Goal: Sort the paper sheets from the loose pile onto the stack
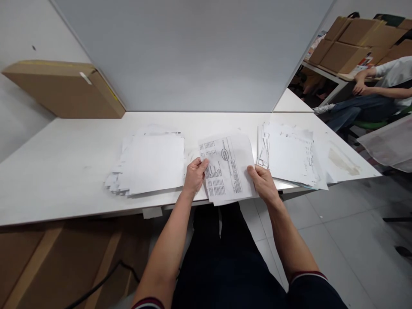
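Printed sheets of paper (230, 167), with text columns and an oval stamp, are held over the front edge of the white table. My left hand (195, 175) pinches their left edge, thumb on top. On the opposite edge my right hand (264, 182) is closed the same way. How many sheets lie together I cannot tell. To the left rests an untidy paper stack (157, 163) with a blank sheet uppermost. A second paper stack (288, 156), with print along its right side, lies just beyond my right hand.
A cardboard box (67, 92) leans at the back left of the white table (80, 171). A grey panel (199, 56) stands behind the table. At right, a seated person (380, 90) is beside stacked cardboard boxes (350, 45). More cardboard (64, 262) is under the table, with a black cable (99, 283).
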Action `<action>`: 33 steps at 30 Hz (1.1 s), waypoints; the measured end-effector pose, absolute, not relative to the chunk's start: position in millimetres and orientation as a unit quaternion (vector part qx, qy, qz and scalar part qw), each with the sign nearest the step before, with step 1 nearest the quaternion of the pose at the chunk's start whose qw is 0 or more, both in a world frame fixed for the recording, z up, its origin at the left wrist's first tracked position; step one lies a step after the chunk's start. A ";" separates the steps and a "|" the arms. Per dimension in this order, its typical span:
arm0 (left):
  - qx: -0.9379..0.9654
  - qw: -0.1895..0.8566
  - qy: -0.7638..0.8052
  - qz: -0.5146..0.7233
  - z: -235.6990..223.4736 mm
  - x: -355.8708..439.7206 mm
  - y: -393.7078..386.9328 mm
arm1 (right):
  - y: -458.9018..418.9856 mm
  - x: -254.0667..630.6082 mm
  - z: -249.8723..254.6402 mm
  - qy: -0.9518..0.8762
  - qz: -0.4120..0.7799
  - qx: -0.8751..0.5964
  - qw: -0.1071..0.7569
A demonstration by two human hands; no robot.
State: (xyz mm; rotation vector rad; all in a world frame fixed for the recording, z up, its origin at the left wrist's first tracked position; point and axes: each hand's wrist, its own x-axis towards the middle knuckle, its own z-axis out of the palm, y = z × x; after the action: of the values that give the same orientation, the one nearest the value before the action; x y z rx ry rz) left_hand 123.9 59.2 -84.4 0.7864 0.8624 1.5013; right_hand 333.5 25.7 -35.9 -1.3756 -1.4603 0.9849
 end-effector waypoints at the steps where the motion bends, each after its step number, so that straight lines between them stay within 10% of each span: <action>1: 0.347 0.572 0.379 0.640 -86.0 123.8 59.5 | 26.1 335.5 -35.0 -0.598 0.405 -0.554 0.414; 5: 0.369 0.525 0.419 0.642 -92.7 122.6 61.2 | 28.0 352.6 -25.7 -0.647 0.308 -0.586 0.378; 9: 0.371 0.511 0.445 0.635 -95.6 122.2 62.4 | 28.2 375.2 -8.3 -0.555 0.055 -0.617 0.555; 13: 0.382 0.511 0.460 0.617 -96.4 122.7 62.8 | 32.3 376.4 -3.6 -0.461 0.135 -0.525 0.702; 20: 0.402 0.502 0.480 0.597 -93.7 122.0 59.4 | 53.3 338.4 -51.4 -0.599 0.227 -0.629 0.440; 33: 0.403 0.488 0.490 0.599 -91.7 123.6 59.4 | 63.0 309.3 -73.1 -0.618 0.246 -0.624 0.410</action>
State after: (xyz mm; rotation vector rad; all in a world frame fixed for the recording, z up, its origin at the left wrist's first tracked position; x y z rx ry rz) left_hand 123.6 59.4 -91.7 0.9802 1.1909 1.4565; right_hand 309.3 63.0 -73.1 -1.5712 -1.5553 0.6192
